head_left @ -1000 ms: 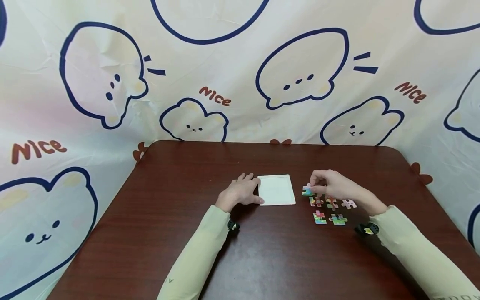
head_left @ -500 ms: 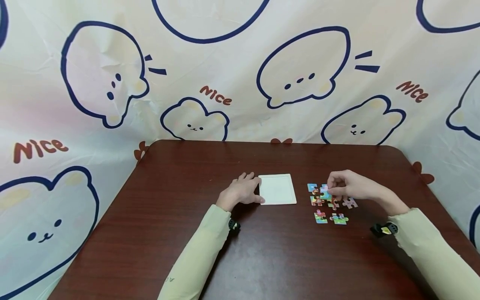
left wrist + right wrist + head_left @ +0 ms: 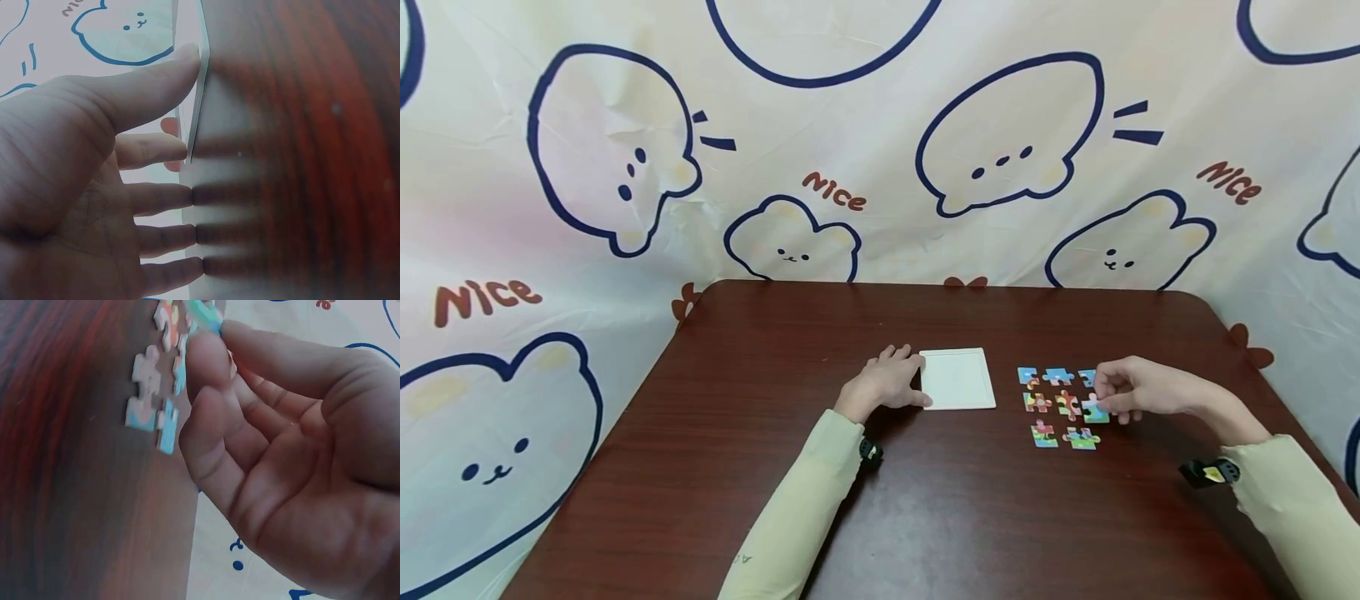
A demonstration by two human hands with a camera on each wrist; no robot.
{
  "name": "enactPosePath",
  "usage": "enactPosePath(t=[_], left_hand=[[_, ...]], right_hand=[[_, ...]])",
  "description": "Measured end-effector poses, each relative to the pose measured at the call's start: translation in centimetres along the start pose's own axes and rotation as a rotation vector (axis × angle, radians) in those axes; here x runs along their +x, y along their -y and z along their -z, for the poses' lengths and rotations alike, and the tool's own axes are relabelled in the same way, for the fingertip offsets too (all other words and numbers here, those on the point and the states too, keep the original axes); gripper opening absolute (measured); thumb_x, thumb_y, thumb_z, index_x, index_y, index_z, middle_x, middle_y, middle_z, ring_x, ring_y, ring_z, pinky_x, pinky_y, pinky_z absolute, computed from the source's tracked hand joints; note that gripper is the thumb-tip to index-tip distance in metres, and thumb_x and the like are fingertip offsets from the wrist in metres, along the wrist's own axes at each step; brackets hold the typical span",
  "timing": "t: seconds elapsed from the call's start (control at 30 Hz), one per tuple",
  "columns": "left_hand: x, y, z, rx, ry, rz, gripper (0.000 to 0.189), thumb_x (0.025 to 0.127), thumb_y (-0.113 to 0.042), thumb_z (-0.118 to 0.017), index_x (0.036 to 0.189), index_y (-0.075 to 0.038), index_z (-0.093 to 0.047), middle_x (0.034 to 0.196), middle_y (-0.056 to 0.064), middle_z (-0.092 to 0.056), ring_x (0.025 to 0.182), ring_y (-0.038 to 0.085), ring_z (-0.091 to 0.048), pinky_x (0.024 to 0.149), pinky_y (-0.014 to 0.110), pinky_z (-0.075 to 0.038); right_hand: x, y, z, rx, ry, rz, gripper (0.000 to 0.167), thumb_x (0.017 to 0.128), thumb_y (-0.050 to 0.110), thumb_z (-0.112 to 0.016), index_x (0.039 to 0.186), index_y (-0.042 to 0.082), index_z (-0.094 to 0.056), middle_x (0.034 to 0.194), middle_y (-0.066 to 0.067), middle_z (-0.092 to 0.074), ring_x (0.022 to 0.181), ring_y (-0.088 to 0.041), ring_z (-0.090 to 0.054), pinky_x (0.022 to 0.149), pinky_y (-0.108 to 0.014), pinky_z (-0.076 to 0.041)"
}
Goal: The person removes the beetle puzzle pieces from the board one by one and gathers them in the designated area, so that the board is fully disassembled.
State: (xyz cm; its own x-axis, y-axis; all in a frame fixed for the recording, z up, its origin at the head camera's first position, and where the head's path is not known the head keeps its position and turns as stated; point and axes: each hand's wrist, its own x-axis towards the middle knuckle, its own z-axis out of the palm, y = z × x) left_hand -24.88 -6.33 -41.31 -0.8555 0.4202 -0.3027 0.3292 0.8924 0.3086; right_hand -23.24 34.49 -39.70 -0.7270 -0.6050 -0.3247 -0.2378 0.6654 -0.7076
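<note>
A blue-green jigsaw piece (image 3: 1095,411) is pinched between the thumb and fingers of my right hand (image 3: 1146,386), at the right end of the middle row of pieces. In the right wrist view, that same held piece (image 3: 204,311) shows at the top, partly hidden by the fingertips. My left hand (image 3: 882,382) lies at the left edge of a flat white tray (image 3: 958,379), fingers straight. The left wrist view shows its thumb (image 3: 159,87) touching the tray's edge, with the other fingertips down by the table.
Several jigsaw pieces lie in rows right of the tray: a red one (image 3: 1067,405) in the middle, a blue one (image 3: 1059,377) above, a green one (image 3: 1082,438) below. They rest on a dark brown table (image 3: 970,517), with a printed curtain (image 3: 880,125) behind it.
My right hand has carried the blue-green piece rightward, past the top row to the right end of the middle row. The pink piece there no longer shows in the head view. My left hand stays still.
</note>
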Motion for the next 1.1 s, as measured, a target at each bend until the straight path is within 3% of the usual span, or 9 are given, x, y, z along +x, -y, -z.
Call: enactPosePath(t=[0.27,0.43,0.57,0.9,1.0,1.1], left_hand=[[0.0,0.2,-0.1,0.014,0.001,0.005,0.066,0.092,-0.048,-0.065,0.146,-0.018,-0.043,0.164,0.013,-0.019,0.152,0.037,-0.014,0.120,0.054,-0.022],[0.0,0.2,-0.1,0.011,0.005,0.004,0.066,0.092,-0.048,-0.065,0.146,-0.018,-0.043,0.164,0.013,-0.019,0.152,0.037,-0.014,0.120,0.055,-0.022],[0.0,0.1,-0.1,0.007,0.004,0.001,0.065,0.092,-0.047,-0.065,0.146,-0.018,-0.043,0.164,0.013,-0.019,0.152,0.037,-0.014,0.120,0.054,-0.022],[0.1,-0.1,0.1,0.005,0.003,0.006,0.065,0.091,-0.047,-0.066,0.145,-0.017,-0.045,0.164,0.013,-0.020,0.152,0.037,-0.015,0.120,0.054,-0.022],[0.2,-0.1,0.1,0.015,0.004,0.000,0.066,0.091,-0.047,-0.066,0.145,-0.017,-0.044,0.164,0.013,-0.021,0.152,0.037,-0.016,0.120,0.054,-0.022],[0.1,-0.1,0.2,0.020,0.014,-0.010,0.066,0.091,-0.048,-0.067,0.145,-0.017,-0.045,0.163,0.014,-0.022,0.151,0.038,-0.017,0.119,0.054,-0.023]], right_hand=[[-1.5,-0.9,-0.2,0.047,0.101,-0.002,0.014,0.095,0.016,-0.064,0.092,0.003,-0.058,0.075,-0.012,-0.062,0.059,-0.022,-0.062,0.052,-0.033,-0.054],[-1.6,-1.3,-0.7,0.031,0.133,0.006,0.010,0.095,0.012,-0.062,0.090,0.005,-0.057,0.069,-0.001,-0.055,0.055,-0.012,-0.055,0.049,-0.031,-0.051],[-1.5,-1.2,-1.1,-0.017,0.103,-0.048,0.016,0.094,0.018,-0.066,0.089,0.006,-0.056,0.067,0.005,-0.051,0.054,-0.008,-0.052,0.047,-0.029,-0.049],[-1.1,-0.3,-1.4,-0.093,0.041,-0.238,0.028,0.086,0.024,-0.075,0.083,0.010,-0.051,0.068,0.000,-0.050,0.047,-0.012,-0.047,0.044,-0.021,-0.041],[-1.1,0.2,-1.3,-0.109,0.038,-0.230,0.027,0.086,0.025,-0.075,0.084,0.010,-0.053,0.068,-0.001,-0.052,0.046,-0.013,-0.048,0.043,-0.023,-0.042],[-0.9,0.8,-1.2,-0.159,0.001,-0.170,0.025,0.089,0.029,-0.072,0.085,0.012,-0.055,0.068,0.000,-0.053,0.048,-0.012,-0.050,0.043,-0.026,-0.045]])
